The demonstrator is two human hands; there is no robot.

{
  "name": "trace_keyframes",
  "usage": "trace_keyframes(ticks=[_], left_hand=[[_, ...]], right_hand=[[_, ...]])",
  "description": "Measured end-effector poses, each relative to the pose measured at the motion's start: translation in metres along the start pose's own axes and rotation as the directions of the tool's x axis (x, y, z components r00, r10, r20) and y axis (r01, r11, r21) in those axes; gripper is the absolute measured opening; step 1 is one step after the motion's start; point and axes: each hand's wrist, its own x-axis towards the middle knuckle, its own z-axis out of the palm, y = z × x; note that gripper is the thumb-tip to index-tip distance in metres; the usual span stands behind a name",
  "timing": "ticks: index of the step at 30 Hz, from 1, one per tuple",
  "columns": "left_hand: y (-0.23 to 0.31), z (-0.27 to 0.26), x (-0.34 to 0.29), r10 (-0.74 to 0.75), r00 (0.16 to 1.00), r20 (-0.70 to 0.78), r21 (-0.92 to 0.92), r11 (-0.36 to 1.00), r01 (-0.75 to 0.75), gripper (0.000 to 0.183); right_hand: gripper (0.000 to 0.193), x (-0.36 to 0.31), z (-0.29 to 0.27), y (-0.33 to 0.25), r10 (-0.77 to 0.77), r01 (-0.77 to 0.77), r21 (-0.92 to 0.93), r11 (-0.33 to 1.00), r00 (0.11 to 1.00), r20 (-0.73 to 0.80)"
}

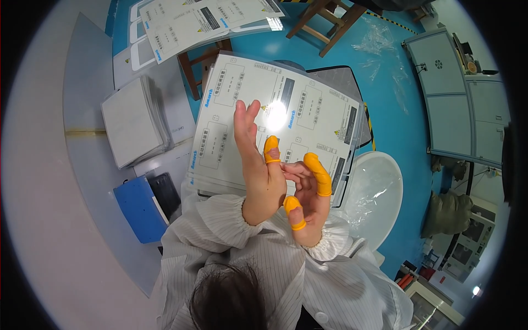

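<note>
We hold our left hand (259,179) spread, fingers raised, its thumb standing apart in a yellow finger cot (271,145). Our right hand (314,204) curls close beside that thumb, with two more yellow cots (322,179) on it; whether it pinches anything, we cannot tell. Below both hands lie printed white sheets (324,118), left of a white tub (394,190)

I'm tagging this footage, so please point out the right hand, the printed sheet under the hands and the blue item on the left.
Right hand (312,201): head view, on the palm.
Printed sheet (324,126): head view, on its upper face.
Blue item (137,212): head view, on its broad face.
</note>
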Motion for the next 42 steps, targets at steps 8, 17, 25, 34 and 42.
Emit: trace_keyframes(ticks=[8,17,25,34,42], left_hand=[[0.009,0.001,0.0,-0.134,0.987,0.086,-0.04,0.99,0.137,0.062],[0.006,0.001,0.002,-0.109,0.992,0.062,-0.009,0.994,0.11,0.06],[0.011,0.003,0.002,-0.138,0.988,0.07,-0.037,0.989,0.141,0.06],[0.012,0.002,0.001,-0.108,0.991,0.081,-0.014,0.994,0.11,0.064],[0.014,0.003,0.002,-0.103,0.993,0.06,0.01,0.995,0.103,0.061]], right_hand=[[0.061,0.003,-0.005,0.002,-0.044,0.044,0.103,0.994,0.999,-0.002],[0.061,0.0,0.001,-0.004,0.052,-0.051,0.053,0.997,0.998,-0.034],[0.06,0.0,-0.01,0.0,-0.04,0.036,0.15,0.988,0.999,0.018],[0.057,0.001,-0.004,-0.007,-0.004,0.004,0.078,0.997,1.0,-0.007],[0.055,0.005,-0.002,-0.012,0.013,-0.011,0.03,0.999,0.999,-0.043]])
